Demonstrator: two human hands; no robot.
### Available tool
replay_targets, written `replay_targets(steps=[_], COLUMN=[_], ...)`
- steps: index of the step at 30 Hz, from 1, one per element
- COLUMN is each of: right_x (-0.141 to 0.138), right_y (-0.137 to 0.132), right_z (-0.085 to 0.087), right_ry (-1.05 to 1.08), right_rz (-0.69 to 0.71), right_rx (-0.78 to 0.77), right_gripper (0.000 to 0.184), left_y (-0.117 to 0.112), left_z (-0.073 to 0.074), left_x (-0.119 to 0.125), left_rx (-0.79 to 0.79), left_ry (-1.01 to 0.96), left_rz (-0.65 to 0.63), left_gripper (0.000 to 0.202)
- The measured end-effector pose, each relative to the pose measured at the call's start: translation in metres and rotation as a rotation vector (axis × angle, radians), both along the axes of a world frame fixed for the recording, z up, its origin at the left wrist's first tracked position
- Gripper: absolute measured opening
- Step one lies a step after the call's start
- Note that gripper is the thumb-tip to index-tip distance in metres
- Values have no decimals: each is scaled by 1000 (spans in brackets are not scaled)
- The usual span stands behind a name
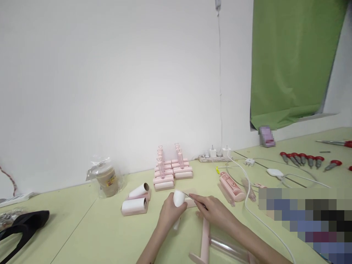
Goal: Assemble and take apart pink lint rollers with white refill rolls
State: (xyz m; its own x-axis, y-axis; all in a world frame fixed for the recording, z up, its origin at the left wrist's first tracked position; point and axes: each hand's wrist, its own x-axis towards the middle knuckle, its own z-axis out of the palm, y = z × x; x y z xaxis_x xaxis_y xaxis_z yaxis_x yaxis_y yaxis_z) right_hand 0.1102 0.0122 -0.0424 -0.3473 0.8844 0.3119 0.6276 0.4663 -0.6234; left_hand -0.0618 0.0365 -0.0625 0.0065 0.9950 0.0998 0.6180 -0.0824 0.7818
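Observation:
My left hand (pixel 171 211) is wrapped round a white roll (pixel 179 198), which looks like a lint roller refill. My right hand (pixel 211 208) grips a thin, dark pointed tool (pixel 187 194), its tip at the roll's upper right edge; the exact kind is not clear. Just beyond my hands lies a pink piece with a white roll (pixel 191 202), partly covered by them. Below my right hand is a pink T-shaped handle (pixel 205 244) beside a clear tube (pixel 228 247). To the left, two white rolls (pixel 134 206) with brown cardboard cores rest on pink bases.
Against the wall stand rows of pink lint rollers (pixel 164 182). A bagged cup (pixel 106 179) is at left, near a black object (pixel 27 222). Rightward are a pink device (pixel 232 187), a power strip (pixel 216 158), white cables (pixel 249 190) and several red-capped tools (pixel 302 158).

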Motion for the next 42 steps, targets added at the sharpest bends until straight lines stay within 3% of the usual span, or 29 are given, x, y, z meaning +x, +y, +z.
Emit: replay_targets(steps=[5, 11, 32, 38, 42], right_x=[7, 7, 3, 14, 20], right_y=[10, 5, 6, 17, 22], right_z=[-8, -7, -21, -30, -22], right_ry=[48, 97, 19, 49, 112], right_rz=[-12, 46, 4, -50, -111], right_rx=[14, -6, -8, -25, -5], right_gripper=[41, 41, 38, 34, 37], left_y=[6, 8, 5, 0, 0], left_z=[4, 4, 0, 7, 19], left_x=[1, 0, -4, -1, 1], left_rx=[-7, 7, -72, -63, 14], left_ry=[38, 62, 215, 190, 121], left_rz=[15, 17, 10, -8, -18], left_gripper=[22, 22, 20, 17, 26])
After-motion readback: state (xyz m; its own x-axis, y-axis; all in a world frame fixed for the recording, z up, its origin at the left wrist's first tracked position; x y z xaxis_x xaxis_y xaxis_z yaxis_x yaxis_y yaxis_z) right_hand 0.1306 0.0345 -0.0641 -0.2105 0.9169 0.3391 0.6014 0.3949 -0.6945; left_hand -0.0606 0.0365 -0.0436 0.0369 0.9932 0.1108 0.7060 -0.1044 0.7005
